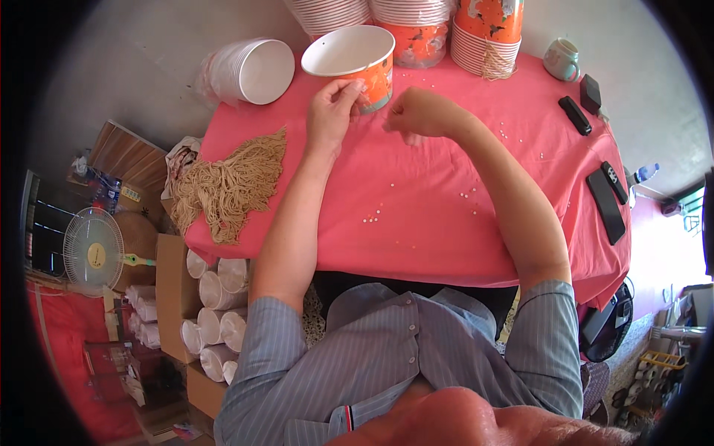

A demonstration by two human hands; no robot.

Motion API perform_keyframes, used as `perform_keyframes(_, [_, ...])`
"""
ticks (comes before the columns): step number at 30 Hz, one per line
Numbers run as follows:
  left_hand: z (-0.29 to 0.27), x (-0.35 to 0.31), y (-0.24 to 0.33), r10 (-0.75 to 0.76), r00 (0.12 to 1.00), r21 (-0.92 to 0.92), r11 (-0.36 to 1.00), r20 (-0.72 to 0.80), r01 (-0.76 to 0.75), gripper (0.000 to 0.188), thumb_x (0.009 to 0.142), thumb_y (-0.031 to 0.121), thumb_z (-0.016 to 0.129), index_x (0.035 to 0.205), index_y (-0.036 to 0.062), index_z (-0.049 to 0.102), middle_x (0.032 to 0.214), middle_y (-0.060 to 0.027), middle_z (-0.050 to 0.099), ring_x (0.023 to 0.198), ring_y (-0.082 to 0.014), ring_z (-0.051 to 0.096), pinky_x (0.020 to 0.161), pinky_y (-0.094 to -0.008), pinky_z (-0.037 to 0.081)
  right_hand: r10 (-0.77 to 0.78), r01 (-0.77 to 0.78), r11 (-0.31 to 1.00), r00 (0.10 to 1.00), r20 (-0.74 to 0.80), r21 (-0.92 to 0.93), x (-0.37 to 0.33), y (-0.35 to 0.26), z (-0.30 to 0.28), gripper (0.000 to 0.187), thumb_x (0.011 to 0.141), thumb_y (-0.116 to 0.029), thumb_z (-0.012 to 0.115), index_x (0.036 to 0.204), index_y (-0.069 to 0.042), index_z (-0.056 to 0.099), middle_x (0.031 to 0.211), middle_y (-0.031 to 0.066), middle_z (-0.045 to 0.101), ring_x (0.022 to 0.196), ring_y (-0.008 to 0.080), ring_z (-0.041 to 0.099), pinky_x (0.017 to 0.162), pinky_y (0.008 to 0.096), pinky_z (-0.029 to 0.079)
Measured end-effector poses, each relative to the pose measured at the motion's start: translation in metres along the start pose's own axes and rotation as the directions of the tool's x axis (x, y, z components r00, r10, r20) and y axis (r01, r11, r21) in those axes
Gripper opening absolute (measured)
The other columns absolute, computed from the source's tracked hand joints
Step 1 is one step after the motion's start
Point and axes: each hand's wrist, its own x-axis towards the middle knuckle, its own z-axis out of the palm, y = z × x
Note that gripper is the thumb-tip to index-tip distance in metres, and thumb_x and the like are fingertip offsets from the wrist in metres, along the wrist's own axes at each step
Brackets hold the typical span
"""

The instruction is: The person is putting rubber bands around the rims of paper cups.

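An orange-and-white paper bucket (378,80) stands upright at the far middle of the table, its white inside facing up. In front of its side is my left hand (332,115), thumb and fingertips pinched together; whatever they may hold is too small to make out. My right hand (425,114) is curled closed over the cloth, just right of the bucket and apart from it, and its grip is hidden. To the left of my left forearm lies a bundle of tan cords (230,182). Small white round bits (372,216) are scattered over the pink cloth.
Nested white tubs (266,72) lie tipped at the far left. Stacked orange buckets (487,37) line the back. A mug (561,59), a dark phone (606,207) and small black objects sit along the right edge. Below left, a cardboard box (171,297) holds several wrapped white cups.
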Motion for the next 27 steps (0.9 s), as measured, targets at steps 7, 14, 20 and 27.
perform_keyframes(7, [0.001,-0.006,0.004,-0.033,0.999,0.008,0.999,0.013,0.033,0.022,0.107,0.027,0.074,0.107,0.005,0.078,0.094,-0.0004,0.079,0.074,-0.0048,0.06,0.066,-0.0243,0.047,0.251,-0.227,0.946,0.965,0.078,-0.233,-0.031,-0.028,-0.033,0.041,0.103,-0.033,0.07,0.089,0.006,0.075,0.075,0.016,0.077,0.062,0.0227,0.075,0.056,0.0362,0.059])
perform_keyframes(14, [0.023,-0.014,0.002,-0.183,0.95,-0.098,0.972,0.252,0.213,0.024,0.109,0.029,0.07,0.111,0.0066,0.077,0.102,-0.0026,0.08,0.081,-0.0081,0.066,0.072,-0.0274,0.051,-0.037,0.078,0.949,0.99,0.136,-0.306,0.0,0.0,0.022,0.035,0.107,-0.034,0.065,0.111,-0.001,0.075,0.095,0.0157,0.079,0.082,0.0273,0.078,0.073,0.0386,0.063])
perform_keyframes(20, [0.008,-0.015,0.006,-0.189,0.962,-0.295,0.924,0.196,0.242,0.021,0.109,0.026,0.07,0.113,0.0072,0.076,0.103,-0.0069,0.08,0.087,-0.0141,0.072,0.079,-0.0314,0.056,0.042,0.014,0.841,0.995,0.092,-0.54,-0.012,-0.034,0.03,0.038,0.102,-0.032,0.072,0.13,-0.006,0.074,0.106,0.015,0.079,0.094,0.0285,0.078,0.082,0.0396,0.063])
perform_keyframes(27, [0.002,-0.012,0.0,-0.13,0.974,-0.451,0.869,0.185,0.201,0.021,0.109,0.026,0.072,0.119,0.0087,0.077,0.101,-0.0045,0.079,0.086,-0.0144,0.072,0.08,-0.0326,0.057,0.005,-0.022,0.993,0.989,0.151,0.113,-0.02,-0.009,-0.023,0.068,0.099,-0.033,0.076,0.157,-0.002,0.057,0.101,0.0118,0.078,0.079,0.0209,0.077,0.068,0.0359,0.065])
